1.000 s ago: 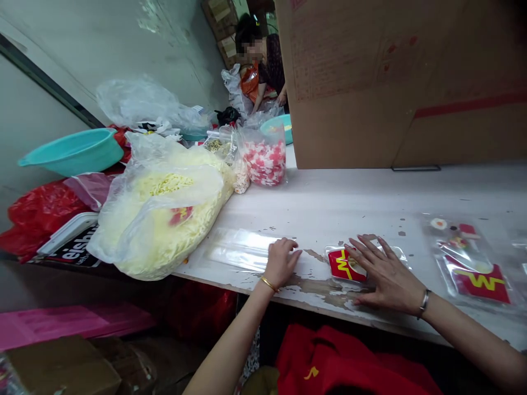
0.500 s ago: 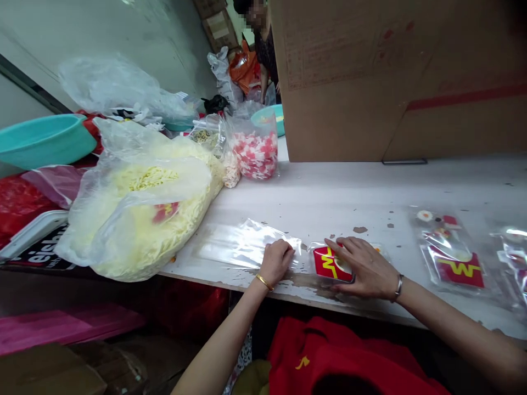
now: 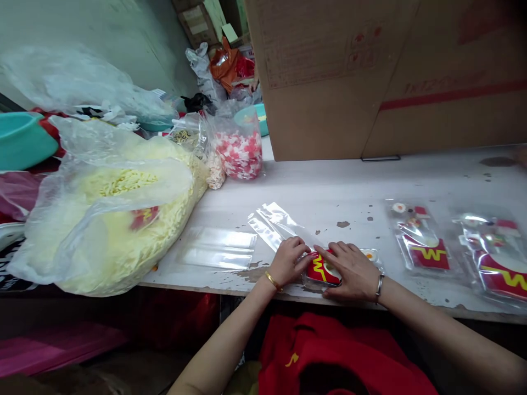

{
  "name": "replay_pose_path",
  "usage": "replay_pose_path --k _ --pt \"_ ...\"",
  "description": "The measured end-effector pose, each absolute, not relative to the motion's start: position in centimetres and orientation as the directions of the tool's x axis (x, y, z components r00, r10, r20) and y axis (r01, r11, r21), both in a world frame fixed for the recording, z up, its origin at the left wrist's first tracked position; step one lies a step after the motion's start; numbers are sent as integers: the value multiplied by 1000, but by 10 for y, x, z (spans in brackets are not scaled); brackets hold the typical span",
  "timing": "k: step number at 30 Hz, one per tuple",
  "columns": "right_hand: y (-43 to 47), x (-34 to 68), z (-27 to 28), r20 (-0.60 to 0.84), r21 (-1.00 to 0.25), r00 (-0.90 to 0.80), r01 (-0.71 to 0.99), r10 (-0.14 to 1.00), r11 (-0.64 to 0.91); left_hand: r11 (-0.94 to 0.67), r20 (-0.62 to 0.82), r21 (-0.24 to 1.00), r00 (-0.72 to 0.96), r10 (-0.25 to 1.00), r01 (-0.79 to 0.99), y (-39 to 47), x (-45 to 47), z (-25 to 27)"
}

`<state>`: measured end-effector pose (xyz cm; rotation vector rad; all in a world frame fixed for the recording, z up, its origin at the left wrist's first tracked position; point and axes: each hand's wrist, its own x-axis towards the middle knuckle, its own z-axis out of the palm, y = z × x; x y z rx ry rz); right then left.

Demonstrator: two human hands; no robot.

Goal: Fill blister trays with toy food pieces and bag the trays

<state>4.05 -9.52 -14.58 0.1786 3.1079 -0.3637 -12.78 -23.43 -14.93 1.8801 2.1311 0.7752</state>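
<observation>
My left hand [image 3: 290, 262] is closed, its fingertips pinching a clear plastic bag [image 3: 276, 222] that stretches away behind the fingers. The bag's near end meets a packet [image 3: 320, 267] with a red piece bearing a yellow zigzag mark, lying near the table's front edge. Over the packet's right part, my right hand [image 3: 354, 271] lies with fingers stretched out and thumb apart, hiding much of it. A small egg-like piece [image 3: 369, 255] in clear plastic shows past the right hand. Flat clear bags [image 3: 220, 248] lie left of my left hand.
Filled clear packets [image 3: 426, 253] [image 3: 500, 269] lie to the right. A large cardboard box [image 3: 329, 109] stands at the back. On the left sit a big bag of pale yellow pieces [image 3: 127, 184] and a bag of pink-and-white pieces [image 3: 240, 156]. A turquoise basin [image 3: 24, 141] is far left.
The view has swung right. My left hand has moved right to the packet, drawing one clear bag with it away from the others. My right hand stays over the packet.
</observation>
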Motion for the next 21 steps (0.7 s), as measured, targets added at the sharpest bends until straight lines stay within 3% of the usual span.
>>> replay_pose_path --k 4,12,16,21 --pt "-96 41 -149 9 -212 -989 144 149 967 142 187 478 -258 948 867 -234 -110 -149" --pt "-98 41 -154 14 -222 -980 192 201 956 361 212 290 -428 879 886 -225 -99 -153" --pt "-96 38 -153 -2 -236 -967 249 256 939 505 142 191 -532 834 842 -242 -108 -157" --pt "-95 30 -149 -14 -210 -946 320 325 924 510 83 234 -540 838 828 -250 -106 -164"
